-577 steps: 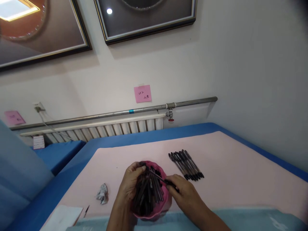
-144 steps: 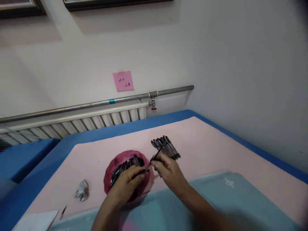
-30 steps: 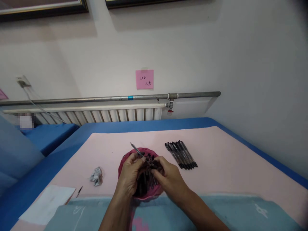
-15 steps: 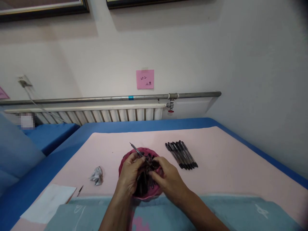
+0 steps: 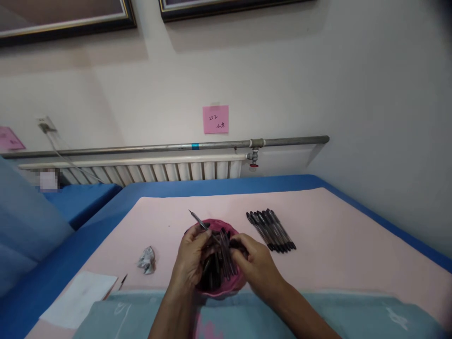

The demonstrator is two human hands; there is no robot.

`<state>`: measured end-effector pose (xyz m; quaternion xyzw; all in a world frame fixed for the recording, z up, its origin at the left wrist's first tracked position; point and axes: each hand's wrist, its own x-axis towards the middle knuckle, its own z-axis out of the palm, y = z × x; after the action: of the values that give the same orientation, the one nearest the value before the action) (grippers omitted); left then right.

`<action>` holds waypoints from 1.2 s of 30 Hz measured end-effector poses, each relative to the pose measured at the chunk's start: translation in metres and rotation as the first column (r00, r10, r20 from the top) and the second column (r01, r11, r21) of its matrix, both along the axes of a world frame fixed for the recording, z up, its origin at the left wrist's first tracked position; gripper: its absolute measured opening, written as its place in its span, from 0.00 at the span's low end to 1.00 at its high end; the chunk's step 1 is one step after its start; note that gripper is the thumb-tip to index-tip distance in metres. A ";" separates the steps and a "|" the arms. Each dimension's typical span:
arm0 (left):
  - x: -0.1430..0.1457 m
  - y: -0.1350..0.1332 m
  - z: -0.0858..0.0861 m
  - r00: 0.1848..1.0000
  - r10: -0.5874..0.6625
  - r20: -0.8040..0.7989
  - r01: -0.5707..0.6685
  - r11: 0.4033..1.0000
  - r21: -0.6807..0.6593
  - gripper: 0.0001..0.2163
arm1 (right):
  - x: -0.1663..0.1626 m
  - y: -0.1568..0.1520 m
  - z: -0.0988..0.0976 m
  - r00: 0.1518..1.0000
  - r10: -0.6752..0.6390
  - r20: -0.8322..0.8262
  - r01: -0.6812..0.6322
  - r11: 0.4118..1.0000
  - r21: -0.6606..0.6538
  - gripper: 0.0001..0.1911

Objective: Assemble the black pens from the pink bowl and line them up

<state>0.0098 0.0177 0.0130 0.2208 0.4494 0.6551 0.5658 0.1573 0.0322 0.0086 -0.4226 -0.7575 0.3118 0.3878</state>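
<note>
My left hand (image 5: 190, 249) is closed on an uncapped pen (image 5: 198, 220), whose bare tip points up and to the left. A round magenta basket (image 5: 226, 292) sits under both hands, with many dark pens and pen parts (image 5: 224, 259) inside. Over its right side, my right hand (image 5: 259, 263) has thumb and forefinger pinched together. Something small and dark shows between them, too blurred to name. To the right of the basket, several black capped pens (image 5: 271, 230) lie side by side in a slanted row.
A crumpled grey-white wad (image 5: 147, 260) lies left of the basket. Beyond it are a white sheet of paper (image 5: 77, 299) and a thin dark pen-like item (image 5: 123, 281). A pink cover (image 5: 335, 235) lies over the blue table (image 5: 183, 186). Behind stands a radiator (image 5: 162, 171) with pipes.
My right hand has shifted slightly right, away from the left hand, and more pens show between them. My left hand still holds the pen. The whole view has tilted a little.
</note>
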 end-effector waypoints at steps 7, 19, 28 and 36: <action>-0.001 -0.002 0.000 0.991 -0.130 0.012 0.130 0.990 -0.051 0.16 | 0.007 0.013 -0.005 0.981 -0.040 -0.190 0.035 0.999 -0.030 0.05; 0.000 -0.002 -0.001 0.985 -0.170 -0.006 0.169 0.981 -0.092 0.13 | 0.012 0.018 -0.007 0.932 -0.101 -0.349 0.033 0.980 -0.197 0.06; 0.001 -0.013 0.002 0.854 -0.503 -0.131 0.495 0.864 -0.087 0.15 | 0.014 0.016 0.004 0.837 -0.213 -0.504 -0.009 0.916 -0.402 0.09; 0.006 -0.018 0.004 0.672 -0.687 -0.277 0.685 0.718 -0.122 0.09 | 0.013 0.011 0.016 0.815 -0.168 -0.554 -0.150 0.863 -0.482 0.09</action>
<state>0.0156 -0.0006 0.0171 0.4686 0.4169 0.3511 0.6953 0.1699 0.0433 0.0243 -0.3975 -0.4923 0.6104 0.4766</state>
